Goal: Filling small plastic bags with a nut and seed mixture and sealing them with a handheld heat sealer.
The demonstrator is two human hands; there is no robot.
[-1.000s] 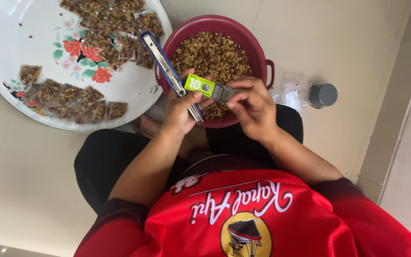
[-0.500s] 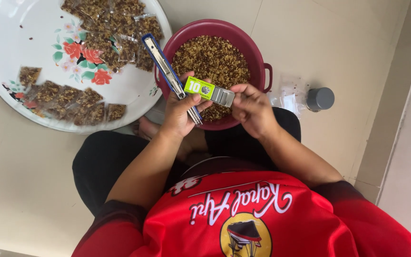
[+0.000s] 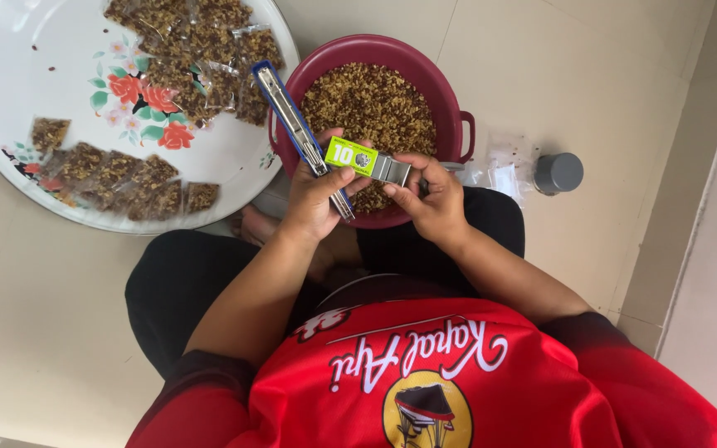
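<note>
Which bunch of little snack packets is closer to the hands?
The upper bunch of packets, beside the stapler in the left hand; the other bunch of packets lies at the tray's lower edge.

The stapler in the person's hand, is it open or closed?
Open. The blue stapler in the left hand has its top swung up, baring the metal channel, while the right hand pulls the staple box open.

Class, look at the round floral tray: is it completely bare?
No: the floral tray carries many small clear packets of brown mix.

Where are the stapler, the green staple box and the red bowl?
stapler (image 3: pixel 292 116): head view, on its blue open arm.
green staple box (image 3: pixel 350 155): head view, on its green face.
red bowl (image 3: pixel 458 108): head view, on its right rim.
</note>
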